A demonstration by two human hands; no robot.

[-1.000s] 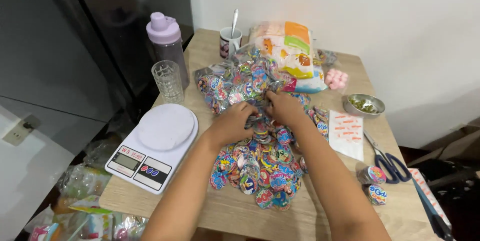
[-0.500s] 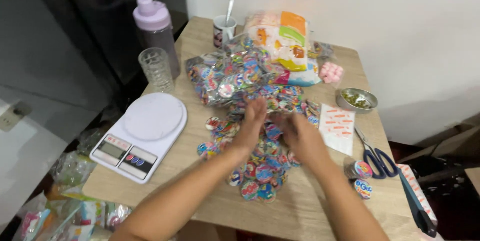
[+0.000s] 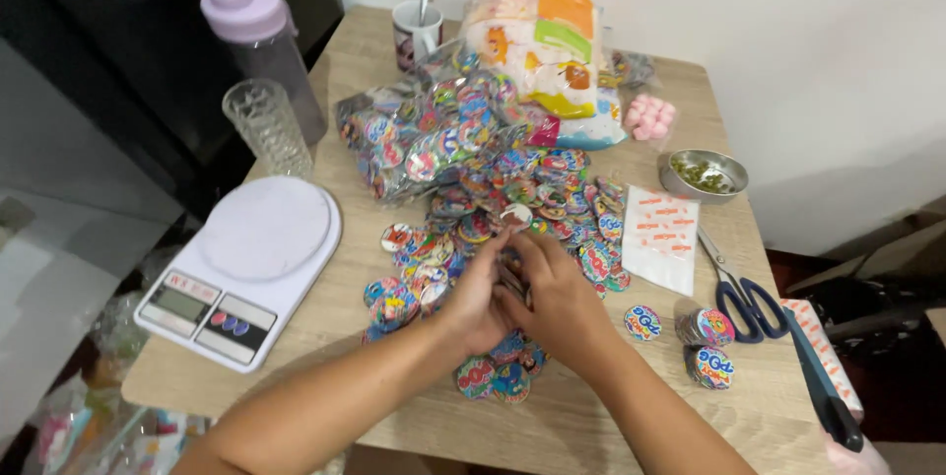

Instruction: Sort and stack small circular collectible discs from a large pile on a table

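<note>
Both my hands cupped over discs (image 3: 552,201) heap: left hand (image 3: 476,300), right hand (image 3: 557,300) gathering stack, grip loose. Risk: stack slips, discs scatter toward tabletop (image 3: 581,426) edge; elbow may nudge scale (image 3: 246,268)

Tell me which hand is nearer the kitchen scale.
Left. The left hand lies on the disc pile, closer to the kitchen scale; the right hand sits beside it, farther off.

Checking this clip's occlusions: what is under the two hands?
Colourful round discs lie spread beneath the left hand and right hand; some poke out at their edges. How many lie under the palms is hidden.
</note>
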